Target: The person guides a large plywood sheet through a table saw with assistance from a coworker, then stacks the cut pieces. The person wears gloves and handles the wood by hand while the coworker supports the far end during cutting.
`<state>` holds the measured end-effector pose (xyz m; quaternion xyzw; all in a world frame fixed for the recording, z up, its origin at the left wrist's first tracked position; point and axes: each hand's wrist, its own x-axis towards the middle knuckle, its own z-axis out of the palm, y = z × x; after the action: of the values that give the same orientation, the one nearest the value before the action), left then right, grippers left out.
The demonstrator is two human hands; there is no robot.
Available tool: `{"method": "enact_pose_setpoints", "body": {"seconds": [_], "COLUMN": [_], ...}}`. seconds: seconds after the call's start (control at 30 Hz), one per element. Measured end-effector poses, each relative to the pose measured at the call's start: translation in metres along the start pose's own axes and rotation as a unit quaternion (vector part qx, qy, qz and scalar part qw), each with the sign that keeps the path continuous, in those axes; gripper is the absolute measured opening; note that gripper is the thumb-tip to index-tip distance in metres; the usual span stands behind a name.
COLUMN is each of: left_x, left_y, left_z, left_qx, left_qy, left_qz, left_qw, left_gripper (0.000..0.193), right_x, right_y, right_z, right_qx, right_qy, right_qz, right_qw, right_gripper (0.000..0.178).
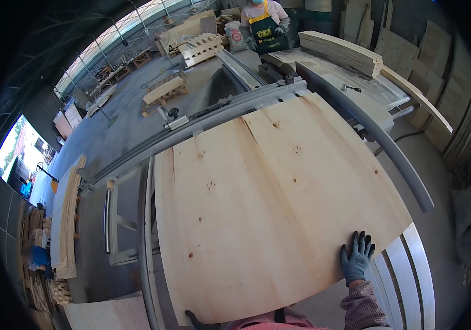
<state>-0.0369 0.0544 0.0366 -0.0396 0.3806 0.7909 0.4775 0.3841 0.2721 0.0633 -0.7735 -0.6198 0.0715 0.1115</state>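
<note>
A large pale plywood sheet [257, 203] with knots and dark grain lines lies flat across a sliding table saw. On its near right corner area rests my right hand [358, 257], in a grey-blue glove with black fingertips, open with the fingers spread. My left hand [201, 322], in a dark glove, is at the sheet's near left corner. Only a small part of it shows, curled against the edge; the rest is cut off by the frame's lower border. The sheet's far edge lies along the saw's grey metal rail [191, 124].
Beyond the saw stands a co-worker [265, 27] in a dark apron and gloves. Stacked wood strips [342, 52] lie at the far right. A curved grey bar [389, 146] runs along the right. Pallets [165, 92] and a board stack [67, 225] stand left.
</note>
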Motion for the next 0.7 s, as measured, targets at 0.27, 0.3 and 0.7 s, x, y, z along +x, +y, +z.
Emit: {"method": "enact_pose_setpoints", "body": {"seconds": [0.27,0.3,0.7], "left_x": [0.005,0.008,0.006], "left_y": [-0.029,-0.032,-0.06], "left_z": [0.03,0.032,0.044], "left_qx": [-0.011,-0.011,-0.018], "left_qy": [-0.001,-0.002,0.019], "left_qz": [-0.022,-0.024,-0.023], "left_qw": [1.0,1.0,0.999], "left_gripper": [0.084,0.084,0.084], "right_x": [0.041,0.045,0.078], "right_y": [0.02,0.02,0.034], "right_z": [-0.003,-0.005,-0.009], "right_qx": [-0.028,-0.027,-0.03], "right_qy": [-0.008,-0.011,0.023], "right_qz": [0.026,0.031,0.016], "right_qw": [0.999,0.999,0.999], "right_gripper": [0.066,0.066,0.062]}}
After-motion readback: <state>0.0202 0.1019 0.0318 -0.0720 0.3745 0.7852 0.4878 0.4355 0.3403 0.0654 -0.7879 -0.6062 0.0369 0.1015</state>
